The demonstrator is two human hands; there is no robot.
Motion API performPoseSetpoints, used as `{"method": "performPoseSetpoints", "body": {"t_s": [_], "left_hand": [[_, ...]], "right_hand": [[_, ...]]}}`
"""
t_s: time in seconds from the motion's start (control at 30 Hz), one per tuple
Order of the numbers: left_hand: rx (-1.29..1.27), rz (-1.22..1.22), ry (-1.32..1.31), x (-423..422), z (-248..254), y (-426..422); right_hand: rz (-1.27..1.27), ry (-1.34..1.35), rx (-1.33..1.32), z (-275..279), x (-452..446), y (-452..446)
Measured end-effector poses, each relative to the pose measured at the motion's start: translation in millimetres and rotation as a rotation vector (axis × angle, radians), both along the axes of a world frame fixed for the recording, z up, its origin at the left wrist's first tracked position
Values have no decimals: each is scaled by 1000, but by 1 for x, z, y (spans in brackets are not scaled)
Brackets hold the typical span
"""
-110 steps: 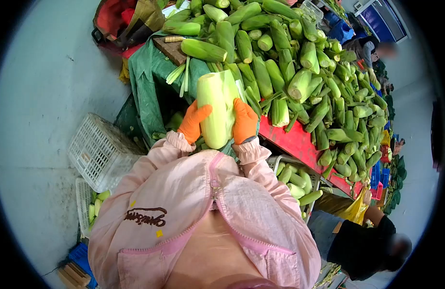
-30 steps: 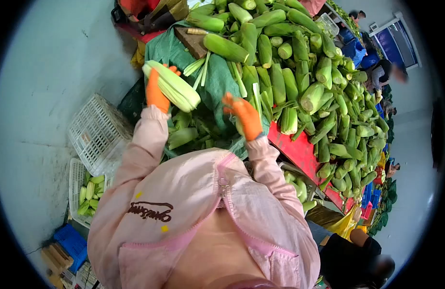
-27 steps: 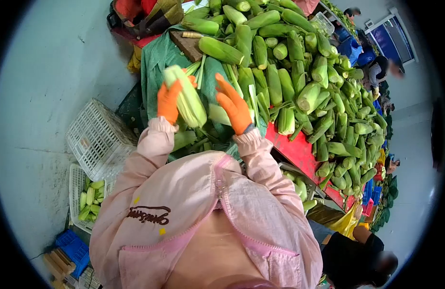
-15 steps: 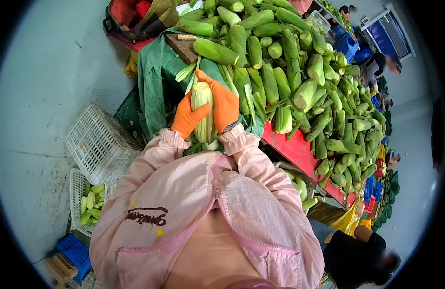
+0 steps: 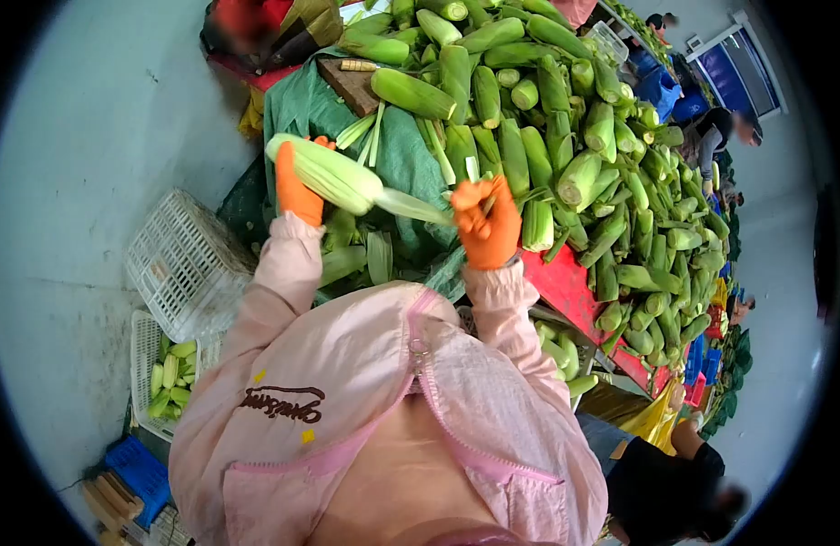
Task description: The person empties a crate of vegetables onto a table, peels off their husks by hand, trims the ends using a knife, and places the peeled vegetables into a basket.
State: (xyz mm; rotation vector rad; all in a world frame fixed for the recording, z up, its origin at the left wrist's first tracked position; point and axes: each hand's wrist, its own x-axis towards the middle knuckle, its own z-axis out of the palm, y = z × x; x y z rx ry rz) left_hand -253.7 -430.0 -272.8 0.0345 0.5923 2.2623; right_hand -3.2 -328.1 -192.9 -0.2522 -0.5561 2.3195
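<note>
My left hand [image 5: 299,189], in an orange glove, is wrapped round a pale green ear of corn [image 5: 333,176] that is tilted, its lower end pointing right. From that end a thin pale strip of husk [image 5: 415,207] stretches across to my right hand [image 5: 489,226]. The orange-gloved fingers there are closed on the strip. Below the ear, loose husks [image 5: 345,261] lie in front of a green cloth [image 5: 406,164]. Several narrow husk strips [image 5: 374,136] rest on the cloth beyond my hands.
A large heap of unpeeled corn [image 5: 611,173] covers the red table [image 5: 565,282]. A knife [image 5: 358,65] lies on a wooden board [image 5: 352,89]. To the left stand an upturned white crate [image 5: 188,264] and a white basket [image 5: 145,364] holding corn. Other people work at the right.
My hands have moved apart, the left going left with the corn and the right going right with a husk strip. The ear has turned from upright to slanting.
</note>
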Motion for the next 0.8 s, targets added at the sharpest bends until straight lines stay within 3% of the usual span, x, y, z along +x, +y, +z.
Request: {"method": "performPoseSetpoints", "body": {"t_s": [0.07,0.13,0.23,0.3,0.37,0.43,0.47,0.5,0.57,0.63,0.77,0.8], "left_hand": [[42,27,-124,-14,2,-1],[-116,71,8,-19,-5,0],[-195,229,28,-37,-25,-2],[-193,323,-4,-84,-77,-10],[-230,357,-60,-84,-50,-18],[-198,249,3,-64,-32,-16],[-170,185,9,-56,-28,-11],[-158,172,47,-41,-16,-6],[-133,98,177,-17,-1,2],[-144,29,294,10,14,7],[-136,-243,345,76,41,20],[-103,-333,346,93,42,26]], "right_hand": [[-80,-277,15,-5,-1,-32],[-96,-481,341,9,-7,-60],[-13,-608,447,45,16,-71],[-129,-633,477,63,21,-82],[-75,-660,578,43,28,-72],[-103,-537,290,5,-4,-54],[-14,-672,824,-13,-6,-30],[-110,-803,968,-36,-16,-24],[-281,-799,1204,-53,-16,-15],[-145,-806,1045,-29,-8,-21],[-156,-1010,1236,-11,-3,-36],[-182,-1043,1147,-16,-2,-40]]}}
